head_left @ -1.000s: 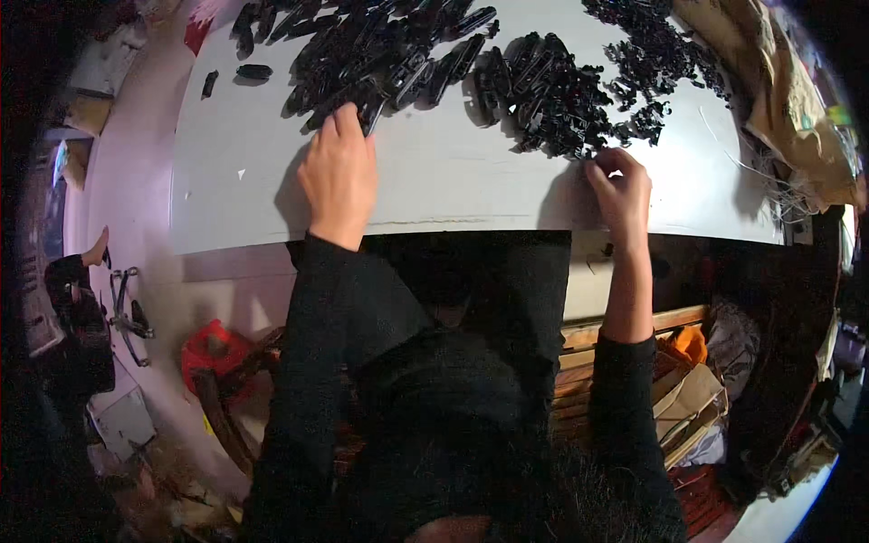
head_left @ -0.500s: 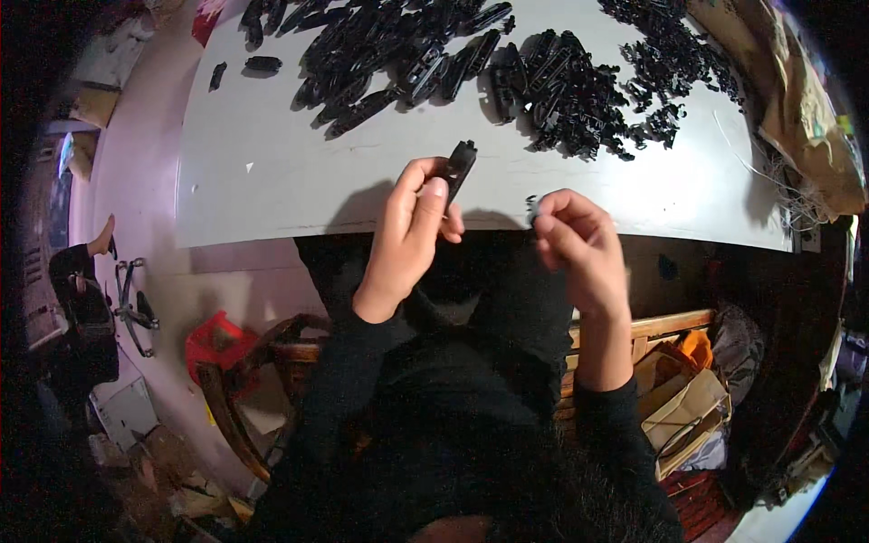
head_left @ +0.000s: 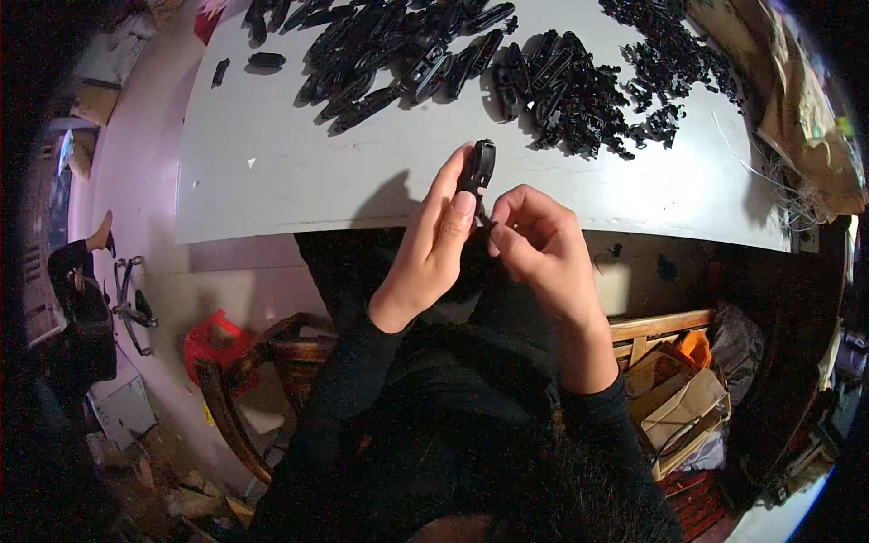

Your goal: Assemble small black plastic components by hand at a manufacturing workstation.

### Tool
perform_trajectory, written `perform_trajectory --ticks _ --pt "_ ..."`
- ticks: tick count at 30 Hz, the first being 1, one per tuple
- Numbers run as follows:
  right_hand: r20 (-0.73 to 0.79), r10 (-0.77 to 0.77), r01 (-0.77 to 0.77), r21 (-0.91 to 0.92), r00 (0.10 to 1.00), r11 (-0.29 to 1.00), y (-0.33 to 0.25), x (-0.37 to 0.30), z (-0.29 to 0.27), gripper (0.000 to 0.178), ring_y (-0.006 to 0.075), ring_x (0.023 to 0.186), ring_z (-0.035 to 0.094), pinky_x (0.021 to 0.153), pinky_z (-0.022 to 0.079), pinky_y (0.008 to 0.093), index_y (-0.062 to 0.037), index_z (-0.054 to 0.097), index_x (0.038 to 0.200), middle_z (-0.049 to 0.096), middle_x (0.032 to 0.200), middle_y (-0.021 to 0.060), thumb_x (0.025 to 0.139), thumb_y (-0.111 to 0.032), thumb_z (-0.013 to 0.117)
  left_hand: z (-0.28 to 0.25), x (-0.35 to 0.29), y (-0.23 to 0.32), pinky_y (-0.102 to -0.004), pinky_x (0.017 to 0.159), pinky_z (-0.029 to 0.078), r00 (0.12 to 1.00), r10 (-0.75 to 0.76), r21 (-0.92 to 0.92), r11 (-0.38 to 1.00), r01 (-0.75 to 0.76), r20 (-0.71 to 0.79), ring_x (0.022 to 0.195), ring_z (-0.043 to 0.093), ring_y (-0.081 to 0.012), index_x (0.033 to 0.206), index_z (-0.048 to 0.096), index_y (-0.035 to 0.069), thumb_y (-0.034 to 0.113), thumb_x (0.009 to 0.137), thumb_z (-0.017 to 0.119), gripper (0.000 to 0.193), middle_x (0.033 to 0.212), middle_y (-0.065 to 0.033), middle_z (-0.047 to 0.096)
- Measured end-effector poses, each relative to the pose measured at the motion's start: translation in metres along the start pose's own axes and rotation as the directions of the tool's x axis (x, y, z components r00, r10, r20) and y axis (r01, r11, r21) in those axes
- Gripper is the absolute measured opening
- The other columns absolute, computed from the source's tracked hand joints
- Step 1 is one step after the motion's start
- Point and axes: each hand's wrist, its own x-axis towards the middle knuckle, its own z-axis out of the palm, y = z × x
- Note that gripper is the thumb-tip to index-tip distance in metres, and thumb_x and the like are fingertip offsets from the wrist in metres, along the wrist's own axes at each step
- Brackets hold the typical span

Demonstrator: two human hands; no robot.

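Note:
My left hand (head_left: pixel 433 244) is closed around a long black plastic part (head_left: pixel 483 165), held tilted upright over the table's front edge. Its thumb lies along the near side, and the lower end is partly hidden by the fingers. In a pinch, my right hand (head_left: pixel 541 237) holds a small black plastic piece (head_left: pixel 491 224) against the lower end of the long part. Fingertips cover most of the small piece, so its exact shape cannot be made out.
On the white table (head_left: pixel 290 195) lie a heap of long black parts (head_left: pixel 385 54), a pile of smaller black pieces (head_left: pixel 579 104) and tiny black clips (head_left: pixel 665 68). Brown paper (head_left: pixel 801 118) and thin strands lie at the right. A wooden chair (head_left: pixel 222 412) and red stool (head_left: pixel 217 348) stand below left.
My right hand has moved left, bringing the small black piece up to the long part. My left hand has shifted slightly right and turned the long part more upright.

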Motion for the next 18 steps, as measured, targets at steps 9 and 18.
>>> perform_trajectory --ticks 9,18 --pt "-0.039 -0.29 0.254 -0.382 0.956 0.888 0.0 0.001 0.0 0.017 0.0016 0.058 0.044 0.048 0.033 0.0157 0.0016 0.056 0.095 0.053 0.071 -0.0013 0.083 -0.009 0.062 0.0 -0.004 0.001 -0.0344 0.105 0.024 0.972 0.097 0.056 0.992 -0.111 0.214 0.131 0.029 -0.0275 0.138 0.02 -0.003 0.012 0.094 0.042 0.052 0.14 -0.021 0.03" --pt "-0.07 -0.066 0.063 -0.039 0.995 0.997 0.016 0.001 -0.015 0.017 0.0026 0.049 0.042 0.044 0.03 0.0165 -0.0061 0.054 0.077 0.051 0.059 -0.0045 0.08 -0.016 0.067 0.008 -0.015 0.007 -0.0181 0.058 0.035 0.966 -0.073 -0.049 0.995 0.087 0.247 0.063 0.04 -0.0052 0.139 0.028 0.005 0.013 0.093 0.045 0.05 0.081 0.0024 0.047"
